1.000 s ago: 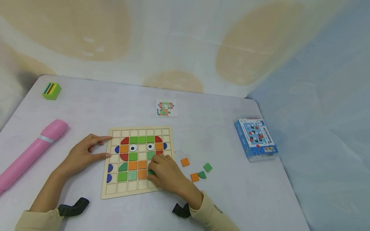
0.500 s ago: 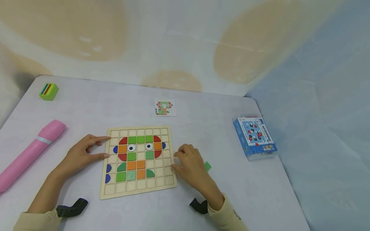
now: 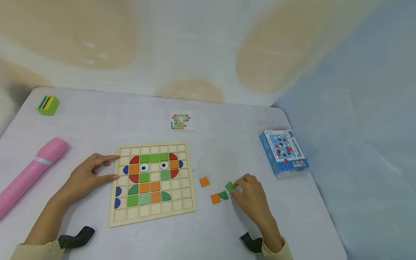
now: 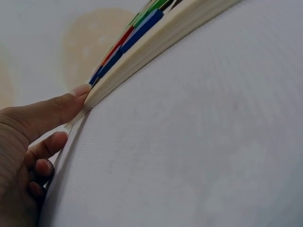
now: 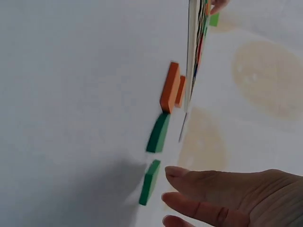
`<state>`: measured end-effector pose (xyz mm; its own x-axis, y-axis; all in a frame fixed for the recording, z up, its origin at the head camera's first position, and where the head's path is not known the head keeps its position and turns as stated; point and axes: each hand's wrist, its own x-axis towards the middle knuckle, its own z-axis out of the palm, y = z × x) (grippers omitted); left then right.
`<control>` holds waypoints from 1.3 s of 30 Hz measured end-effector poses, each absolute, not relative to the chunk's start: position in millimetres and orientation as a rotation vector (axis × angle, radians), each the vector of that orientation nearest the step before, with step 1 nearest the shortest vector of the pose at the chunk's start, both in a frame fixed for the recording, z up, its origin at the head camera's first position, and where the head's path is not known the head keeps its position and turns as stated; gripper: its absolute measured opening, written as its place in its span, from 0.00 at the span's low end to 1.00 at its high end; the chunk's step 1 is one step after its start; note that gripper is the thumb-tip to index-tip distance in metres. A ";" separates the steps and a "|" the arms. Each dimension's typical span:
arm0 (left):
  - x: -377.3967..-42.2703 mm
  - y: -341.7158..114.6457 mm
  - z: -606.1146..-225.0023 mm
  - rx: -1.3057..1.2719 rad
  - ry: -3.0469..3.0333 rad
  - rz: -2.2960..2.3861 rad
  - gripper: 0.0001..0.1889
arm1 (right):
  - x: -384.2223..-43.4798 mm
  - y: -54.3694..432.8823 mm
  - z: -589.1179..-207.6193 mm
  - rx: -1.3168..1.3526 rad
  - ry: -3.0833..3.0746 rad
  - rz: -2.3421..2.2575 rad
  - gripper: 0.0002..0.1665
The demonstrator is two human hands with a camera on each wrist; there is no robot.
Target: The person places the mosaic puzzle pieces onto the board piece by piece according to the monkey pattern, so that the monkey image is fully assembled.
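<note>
My left hand (image 3: 85, 175) touches the left edge of the wooden grid board (image 3: 152, 218) with thumb and index finger spread apart; in the left wrist view, the thumb (image 4: 59, 111) is against the board's edge. Coloured tiles form a figure with two eye pieces on the grid. To the right of the board, my right hand (image 3: 255, 196) reaches a green square tile (image 3: 229, 186) lying on the table. In the right wrist view, a small gap shows between its fingertips and that tile (image 5: 149, 182). Close by lie a green quarter-round tile (image 3: 223, 195) and two orange square tiles (image 3: 215, 198).
A printed pattern card (image 3: 181, 121) lies behind the board. Farther right is a blue box (image 3: 284, 153) with a molecule picture. On the left are a pink roll (image 3: 34, 171) with a pale band and a green block (image 3: 48, 105) with coloured stripes.
My right hand has left a green quarter-round tile on the board and moved right to the loose tiles. The left hand stays at the board's edge. The whole head view has shifted slightly.
</note>
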<state>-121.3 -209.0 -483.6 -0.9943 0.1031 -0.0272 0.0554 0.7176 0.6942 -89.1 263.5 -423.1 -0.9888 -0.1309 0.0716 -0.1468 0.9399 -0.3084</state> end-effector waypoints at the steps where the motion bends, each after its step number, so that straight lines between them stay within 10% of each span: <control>1: -120.7 -209.6 -483.5 0.129 2.852 1.153 0.33 | -87.3 263.2 -424.0 0.224 -3.051 0.494 0.14; 24: -121.0 -210.0 -485.0 0.137 2.844 1.175 0.33 | -79.0 238.8 -429.2 0.340 -2.981 0.492 0.14; 39: -121.9 -211.7 -485.6 0.161 2.837 1.182 0.33 | -67.4 124.7 -416.3 0.800 -2.892 0.448 0.13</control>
